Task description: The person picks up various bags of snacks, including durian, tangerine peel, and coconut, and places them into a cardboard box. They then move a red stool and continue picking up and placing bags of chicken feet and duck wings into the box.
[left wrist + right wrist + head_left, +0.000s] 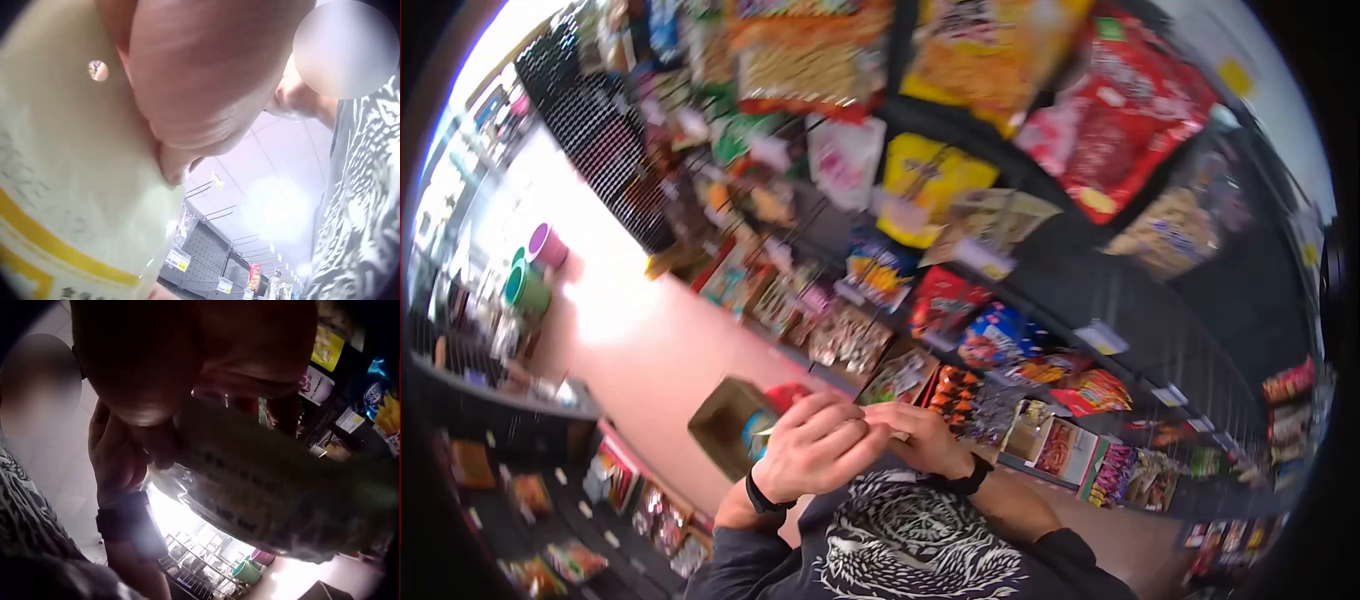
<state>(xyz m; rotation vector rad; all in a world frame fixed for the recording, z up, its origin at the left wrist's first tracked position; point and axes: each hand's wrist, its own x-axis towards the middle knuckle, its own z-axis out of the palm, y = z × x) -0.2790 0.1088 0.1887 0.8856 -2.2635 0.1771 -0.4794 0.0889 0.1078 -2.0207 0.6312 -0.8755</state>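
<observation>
My left hand (820, 445) and right hand (920, 435) are close together in front of my chest, fingers curled. Between them they pinch the upper part of a plastic snack bag (62, 144). In the left wrist view the bag is pale, with a round hang hole and a yellow stripe with printing low down. A thumb and finger (200, 81) grip it beside the hole. The right wrist view shows the same bag (250, 481) in shadow, dark print across it, held at its end. From the head view my hands hide most of it.
Below my hands is an open cardboard box (718, 425), with something red (785, 395) beside it. Shelves of snack bags (935, 190) rise ahead and to the right. More shelving (530, 500) stands at lower left. A pink floor (660, 350) runs between, with green (528, 290) and purple buckets (547, 246) further off.
</observation>
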